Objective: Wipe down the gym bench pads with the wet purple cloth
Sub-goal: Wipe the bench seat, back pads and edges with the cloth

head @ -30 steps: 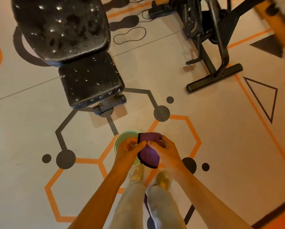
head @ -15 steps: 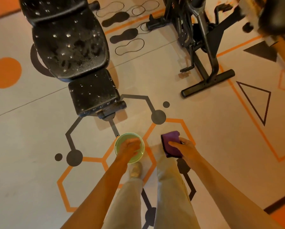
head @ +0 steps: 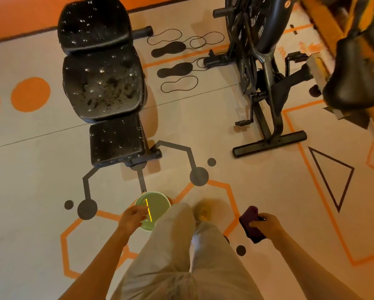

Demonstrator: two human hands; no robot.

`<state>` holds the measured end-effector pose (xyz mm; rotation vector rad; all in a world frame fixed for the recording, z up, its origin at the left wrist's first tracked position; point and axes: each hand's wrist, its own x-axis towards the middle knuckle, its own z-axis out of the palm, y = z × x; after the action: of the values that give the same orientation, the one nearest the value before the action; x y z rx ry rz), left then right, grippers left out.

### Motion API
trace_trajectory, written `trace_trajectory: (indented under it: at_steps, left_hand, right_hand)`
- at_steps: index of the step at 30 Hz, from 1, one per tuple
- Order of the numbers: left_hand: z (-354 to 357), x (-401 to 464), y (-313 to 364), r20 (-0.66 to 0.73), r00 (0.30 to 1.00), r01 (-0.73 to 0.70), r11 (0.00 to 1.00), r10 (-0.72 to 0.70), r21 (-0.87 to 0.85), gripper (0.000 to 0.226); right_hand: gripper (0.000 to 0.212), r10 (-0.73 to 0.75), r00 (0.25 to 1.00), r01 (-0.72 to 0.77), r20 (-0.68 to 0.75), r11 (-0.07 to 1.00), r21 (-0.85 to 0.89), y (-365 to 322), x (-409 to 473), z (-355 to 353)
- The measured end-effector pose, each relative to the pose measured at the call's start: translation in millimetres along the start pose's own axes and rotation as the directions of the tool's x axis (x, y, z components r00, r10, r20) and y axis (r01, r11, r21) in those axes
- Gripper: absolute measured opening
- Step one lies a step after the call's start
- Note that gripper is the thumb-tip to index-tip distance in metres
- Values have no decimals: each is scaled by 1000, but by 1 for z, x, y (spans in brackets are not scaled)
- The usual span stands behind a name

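A black gym bench (head: 103, 92) stands ahead on the left, its three pads speckled with droplets and grime. The folded purple cloth (head: 250, 224) is gripped in my right hand (head: 266, 225), low at the right, well short of the bench. My left hand (head: 132, 217) hovers over the near rim of a green bowl (head: 157, 204) on the floor, fingers loosely curled and holding nothing. My legs in light trousers fill the space between the hands.
An exercise bike (head: 261, 79) stands to the right of the bench, its base bar (head: 268, 144) lying across the floor. A second saddle (head: 355, 83) and an orange frame crowd the far right. The floor carries painted hexagons, dots and footprints.
Both hands held the cloth together over the bowl; my right hand has carried it off to the right. My left hand stayed by the bowl. The view has risen and shows more of the bench.
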<state>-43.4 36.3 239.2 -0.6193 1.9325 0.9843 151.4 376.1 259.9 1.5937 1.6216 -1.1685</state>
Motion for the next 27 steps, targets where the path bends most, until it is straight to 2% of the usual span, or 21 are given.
trace_trajectory:
  at_steps: [5,10,13,16,19,23,27]
  left_hand:
    - [-9,21,14,-14,998,61,998,-61,5,6]
    - [-19,76,71,25,990,140,990,-141,13,19]
    - [-25,102,139,28,999,45,999,-45,1,12]
    - [-39,129,215,60,996,-73,997,73,-13,14]
    - [-53,156,281,101,992,-57,982,77,-183,20]
    - [-58,181,345,109,986,-111,984,126,-139,18]
    - [-58,207,364,107,993,-29,971,56,-238,27]
  right_hand:
    - [53,-105,994,108,41,990,-92,-88,26,-11]
    - [46,-180,984,179,-4,980,-80,-176,58,-17]
    - [46,-132,987,126,-89,990,-70,-215,69,-26]
    - [51,-33,990,26,-139,998,-52,-248,77,-38]
    - [50,32,990,-46,-138,994,-99,-279,79,-51]
    - [48,32,989,-59,-144,980,-188,-329,93,-71]
    - [48,6,996,-26,-90,974,-226,-396,126,-85]
